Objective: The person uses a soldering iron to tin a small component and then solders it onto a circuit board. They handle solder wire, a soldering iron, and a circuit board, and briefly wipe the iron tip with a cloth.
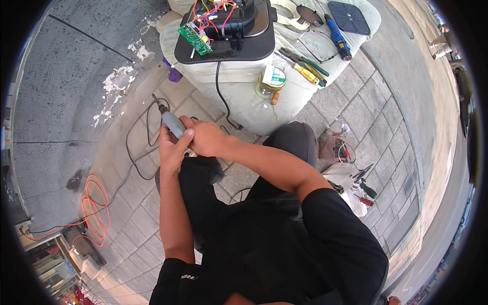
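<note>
Black sleeves and a black-clad lap are filling the lower half of the head view, with both forearms reaching up from the lower edge toward the middle. Up there the left hand [172, 150] is wrapping its fingers closed around the rear of a grey soldering iron [172, 122], thumb lying along the barrel. The right hand [203, 137] is coming in from about three o'clock of the tool and is curling over the same grip, touching the left hand — how tightly its fingers are closing I cannot tell, since they are hidden behind the knuckles.

The iron's long axis is running from the hands toward eleven o'clock, its thin metal tip [155, 98] pointing up and away over the paving stones [366, 127]. Its dark cord [137, 152] is looping off at about nine o'clock of the hands. Of the two, the left hand is sitting directly on the handle; the right is just beside and over it.

At twelve o'clock — well apart from the tip — an opened black appliance [229, 46] with a green circuit board [194, 38] and red wires is resting on a pale cushion [284, 96]. Pliers [305, 63] and a blue screwdriver [336, 35] are lying at one o'clock, near it.
</note>
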The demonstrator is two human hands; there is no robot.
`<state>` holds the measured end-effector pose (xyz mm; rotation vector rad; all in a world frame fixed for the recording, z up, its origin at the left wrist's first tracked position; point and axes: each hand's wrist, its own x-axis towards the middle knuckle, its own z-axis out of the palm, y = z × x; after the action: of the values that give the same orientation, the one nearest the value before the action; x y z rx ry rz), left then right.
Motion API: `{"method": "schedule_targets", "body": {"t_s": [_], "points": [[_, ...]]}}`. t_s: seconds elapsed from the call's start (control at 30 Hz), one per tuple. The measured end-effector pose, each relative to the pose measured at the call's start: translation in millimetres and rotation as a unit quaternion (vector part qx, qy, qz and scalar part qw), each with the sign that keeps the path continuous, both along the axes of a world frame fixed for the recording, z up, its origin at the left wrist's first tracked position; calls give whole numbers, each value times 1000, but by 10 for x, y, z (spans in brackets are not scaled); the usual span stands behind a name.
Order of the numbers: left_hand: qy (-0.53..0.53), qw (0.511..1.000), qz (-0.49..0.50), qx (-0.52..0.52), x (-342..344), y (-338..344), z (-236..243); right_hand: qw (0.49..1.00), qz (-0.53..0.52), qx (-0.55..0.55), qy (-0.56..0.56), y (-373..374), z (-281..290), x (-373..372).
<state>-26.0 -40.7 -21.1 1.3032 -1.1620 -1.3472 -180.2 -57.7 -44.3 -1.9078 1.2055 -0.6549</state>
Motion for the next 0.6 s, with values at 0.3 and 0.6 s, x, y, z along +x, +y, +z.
{"method": "schedule_targets", "body": {"t_s": [0.3,0.6], "points": [[31,998,59,3,16,-7,21,998,33,29,-52,176,215,-242],[74,989,130,15,86,-58,-71,989,-108,-83,52,318,1077,-1147]]}}
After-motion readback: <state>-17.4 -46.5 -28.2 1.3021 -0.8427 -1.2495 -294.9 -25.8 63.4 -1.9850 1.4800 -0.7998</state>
